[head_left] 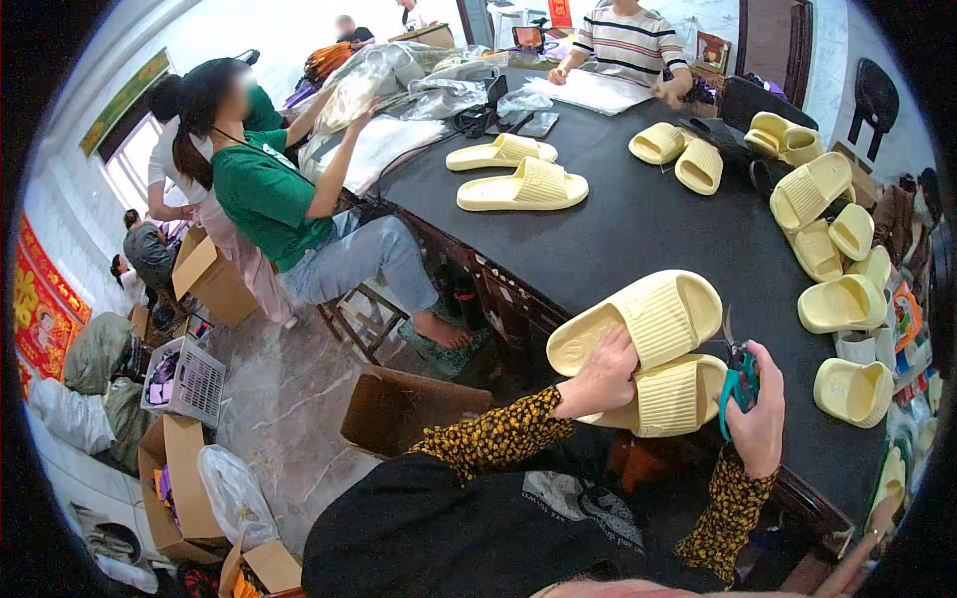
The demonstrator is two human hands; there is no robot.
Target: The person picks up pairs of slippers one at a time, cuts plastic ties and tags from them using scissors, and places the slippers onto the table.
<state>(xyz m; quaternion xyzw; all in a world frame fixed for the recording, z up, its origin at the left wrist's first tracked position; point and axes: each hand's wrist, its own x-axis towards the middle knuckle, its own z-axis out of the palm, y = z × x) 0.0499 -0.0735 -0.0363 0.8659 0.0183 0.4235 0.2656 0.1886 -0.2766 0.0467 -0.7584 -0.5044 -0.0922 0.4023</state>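
My left hand (605,377) grips a pair of pale yellow slide sandals (679,314) over the near edge of the dark table, its fingers tucked under the ribbed straps. One sandal lies partly over the other, toes to the right. In my right hand (760,419) is a pair of scissors (739,384) with teal handles. The blades point up and stand slightly apart, close beside the toe ends of the sandals. Where exactly the left fingertips press inside the straps is hidden.
On the black table (618,234) another sandal pair (525,186) stands farther off. Several loose yellow sandals (809,192) line the right side. A co-worker in a green shirt (267,186) sits at the left, handling plastic bags. Another person in a striped top (630,48) works at the far end. An open cardboard box (409,407) is by my left arm.
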